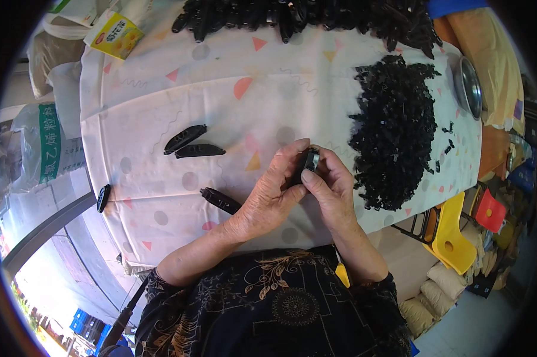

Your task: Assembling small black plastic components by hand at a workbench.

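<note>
Both my hands meet over the middle of the table on a small black plastic part (309, 160). My left hand (274, 190) wraps around it from the left, and my right hand (331, 187) presses on it with thumb and fingers from the right. Most of the part is hidden between my fingers. Just left of my left wrist lies a long black piece (221, 200). Two more black elongated pieces (185, 138) (200, 150) rest side by side further left on the white patterned tablecloth (221, 95).
A heap of small black parts (393, 131) lies right of my hands. A row of long black pieces (304, 15) runs along the far edge. A metal bowl (470, 86), a yellow box (116, 33), another black piece (103, 197) at the cloth's left edge, sacks and a yellow stool (450, 235) surround the table.
</note>
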The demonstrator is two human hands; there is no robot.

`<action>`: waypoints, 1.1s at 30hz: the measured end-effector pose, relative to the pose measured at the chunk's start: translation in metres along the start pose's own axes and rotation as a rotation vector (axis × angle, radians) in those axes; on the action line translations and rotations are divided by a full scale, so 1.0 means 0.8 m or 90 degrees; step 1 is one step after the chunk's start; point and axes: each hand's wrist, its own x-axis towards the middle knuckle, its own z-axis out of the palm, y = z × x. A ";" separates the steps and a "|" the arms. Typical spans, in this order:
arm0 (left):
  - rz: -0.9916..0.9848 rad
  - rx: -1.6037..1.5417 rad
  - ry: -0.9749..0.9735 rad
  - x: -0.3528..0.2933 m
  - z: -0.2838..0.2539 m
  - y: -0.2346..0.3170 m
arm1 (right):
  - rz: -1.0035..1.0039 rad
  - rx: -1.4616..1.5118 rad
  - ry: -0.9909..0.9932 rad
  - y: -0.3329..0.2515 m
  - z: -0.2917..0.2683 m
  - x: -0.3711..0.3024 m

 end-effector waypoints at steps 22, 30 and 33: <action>0.078 1.023 0.191 -0.056 -0.129 0.092 | -0.342 -0.526 -0.008 0.024 -0.019 0.017; 0.231 1.105 0.109 -0.063 -0.101 0.060 | -0.332 -0.461 0.001 0.040 -0.022 0.019; 0.206 1.116 0.111 -0.066 -0.091 0.055 | -0.336 -0.441 0.003 0.041 -0.031 0.017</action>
